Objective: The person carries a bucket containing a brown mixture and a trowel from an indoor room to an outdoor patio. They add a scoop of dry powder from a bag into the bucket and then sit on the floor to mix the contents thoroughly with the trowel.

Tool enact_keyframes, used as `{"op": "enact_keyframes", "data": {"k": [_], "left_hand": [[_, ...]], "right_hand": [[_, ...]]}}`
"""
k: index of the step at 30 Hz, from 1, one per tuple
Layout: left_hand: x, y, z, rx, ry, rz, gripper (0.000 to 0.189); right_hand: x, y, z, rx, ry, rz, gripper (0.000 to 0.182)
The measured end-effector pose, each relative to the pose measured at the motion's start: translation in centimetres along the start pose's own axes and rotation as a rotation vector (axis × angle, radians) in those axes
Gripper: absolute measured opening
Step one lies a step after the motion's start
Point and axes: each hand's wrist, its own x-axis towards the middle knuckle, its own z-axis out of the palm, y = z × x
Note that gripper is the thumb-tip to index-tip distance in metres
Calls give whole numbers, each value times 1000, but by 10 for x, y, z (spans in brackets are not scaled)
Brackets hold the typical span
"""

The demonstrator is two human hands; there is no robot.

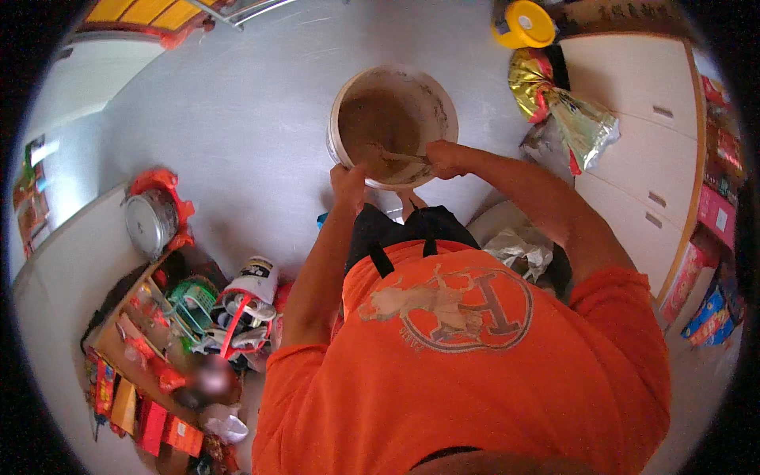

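Before me is a round, off-white bucket [442,113], its inner wall smeared with dark residue. A brown substance [380,122] covers its bottom; I cannot tell whether it is wet or dry. At the near left rim, my left hand [349,185] grips the bucket's edge. My right hand [448,159] is closed around the handle of a slim, light-coloured tool [404,157] at the near right rim. The tool reaches into the bucket, and its far end blends into the brown contents. My bare feet show partly below the bucket.
A smooth grey floor [249,119] surrounds the bucket. Pale drawers [635,142] stand at right, with gold and silver bags [585,127] and a yellow-lidded container [528,24] beside them. At left are a metal pot lid [145,222], a green basket [196,300] and a filled white bucket [258,276].
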Motion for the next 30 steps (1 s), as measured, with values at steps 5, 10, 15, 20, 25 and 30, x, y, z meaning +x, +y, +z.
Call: {"op": "enact_keyframes", "data": {"k": [5,10,15,20,25,30], "left_hand": [[-8,1,-48,-116,-76,38,29],[-34,21,-71,-183,14,24,32],[-34,25,-84,-377,11,-6,30],[-26,39,-78,-421,47,18,23],[-25,57,-78,-393,62,55,21],[-29,82,-77,-342,48,123,24]], "right_hand": [[1,-47,-19,76,-20,-143,26],[31,-77,19,-372,303,-261,21],[53,-78,-57,-880,434,-180,25],[48,-109,-102,-1120,743,-450,28],[81,-121,-104,-1201,807,-418,30],[99,-63,-75,-648,675,-203,24]]}}
